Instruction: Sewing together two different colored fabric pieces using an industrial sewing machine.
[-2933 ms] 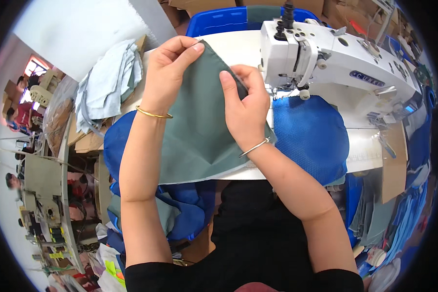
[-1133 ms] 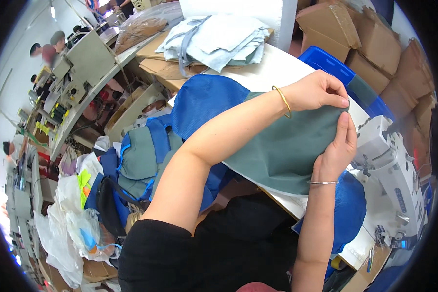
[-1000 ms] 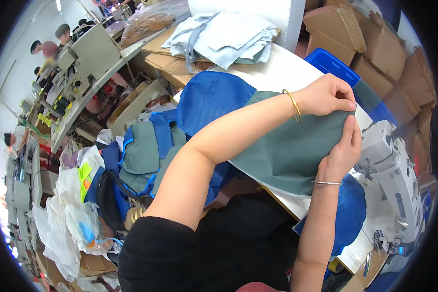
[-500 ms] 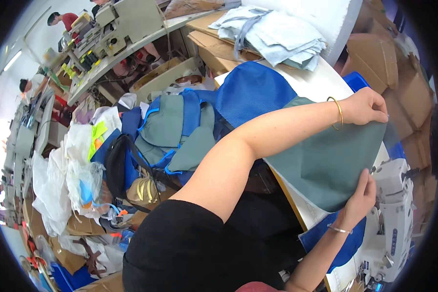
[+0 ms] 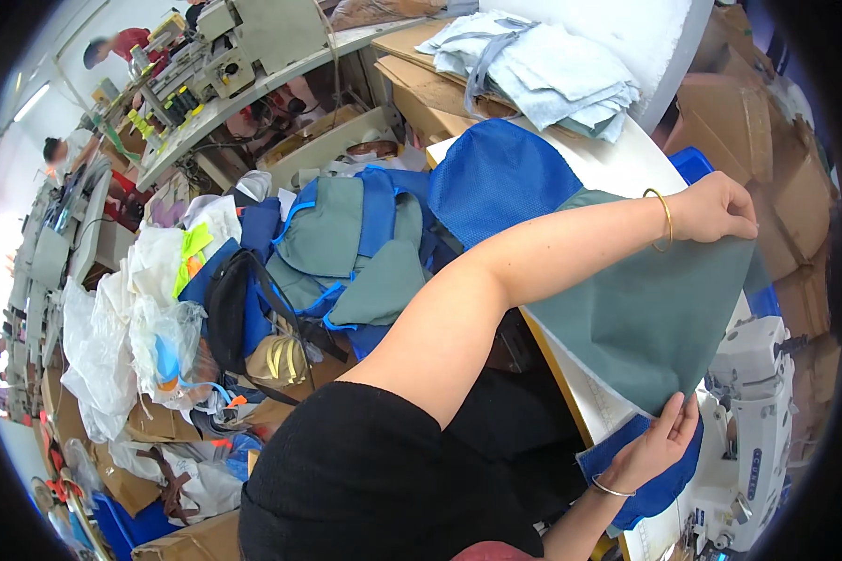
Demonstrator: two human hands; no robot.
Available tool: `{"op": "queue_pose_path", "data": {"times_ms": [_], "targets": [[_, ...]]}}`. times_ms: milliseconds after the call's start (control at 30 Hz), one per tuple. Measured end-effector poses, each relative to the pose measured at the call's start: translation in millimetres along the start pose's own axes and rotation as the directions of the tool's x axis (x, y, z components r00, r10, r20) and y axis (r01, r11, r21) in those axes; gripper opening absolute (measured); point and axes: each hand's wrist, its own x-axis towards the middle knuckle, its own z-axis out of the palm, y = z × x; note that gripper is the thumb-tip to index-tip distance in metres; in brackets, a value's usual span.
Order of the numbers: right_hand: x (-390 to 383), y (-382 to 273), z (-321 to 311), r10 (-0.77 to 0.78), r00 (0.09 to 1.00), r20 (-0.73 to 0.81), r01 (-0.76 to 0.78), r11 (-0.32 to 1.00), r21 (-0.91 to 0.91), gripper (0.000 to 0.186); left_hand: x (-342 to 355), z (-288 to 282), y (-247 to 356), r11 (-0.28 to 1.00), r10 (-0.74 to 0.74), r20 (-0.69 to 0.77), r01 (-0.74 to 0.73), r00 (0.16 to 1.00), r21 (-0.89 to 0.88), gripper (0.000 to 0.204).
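A grey-green fabric piece is stretched between my two hands over the white sewing table. My left hand, with a gold bangle at the wrist, grips its far upper corner. My right hand, wearing a thin bracelet, pinches its near lower corner. Blue mesh fabric lies on the table under my left arm, and more blue fabric hangs below my right hand. The white sewing machine stands just right of the fabric.
A stack of pale blue cloth sits at the table's far end. A heap of blue and grey-green sewn pieces lies on the left, beside plastic bags. Cardboard boxes stand at the right. Other people work at far benches.
My head has turned further left, so the heap of sewn pieces and the bags fill more of the view. Both hands keep hold of the grey-green fabric, now spread wider apart.
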Motion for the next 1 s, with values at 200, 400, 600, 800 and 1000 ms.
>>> {"op": "queue_pose_path", "data": {"times_ms": [200, 400, 600, 800, 1000], "targets": [[-15, -3, 2, -0.004, 0.998, -0.059, 0.004, 1.000, 0.009, 0.039, -2, 0, 3, 0.998, -0.021, -0.002, 0.021, 1.000, 0.053, 0.011], [-22, 1, 0, -0.053, 0.994, -0.099, 0.048, 0.997, -0.054, 0.042, -5, 0, 4, 0.999, -0.025, -0.010, 0.026, 1.000, 0.034, 0.011], [-24, 8, -4, -0.119, 0.989, -0.089, 0.112, 0.991, -0.071, 0.037, -4, 0, 3, 1.000, 0.022, -0.008, -0.022, 1.000, 0.022, 0.012], [-24, 10, -4, -0.140, 0.987, -0.084, 0.139, 0.990, -0.027, 0.033, -3, -1, 5, 0.997, -0.008, -0.019, 0.010, 1.000, 0.082, 0.013], [-26, 9, -3, -0.102, 0.991, -0.081, 0.102, 0.995, -0.004, 0.031, -2, 0, 5, 0.996, 0.010, -0.015, -0.008, 1.000, 0.089, 0.013]]}}
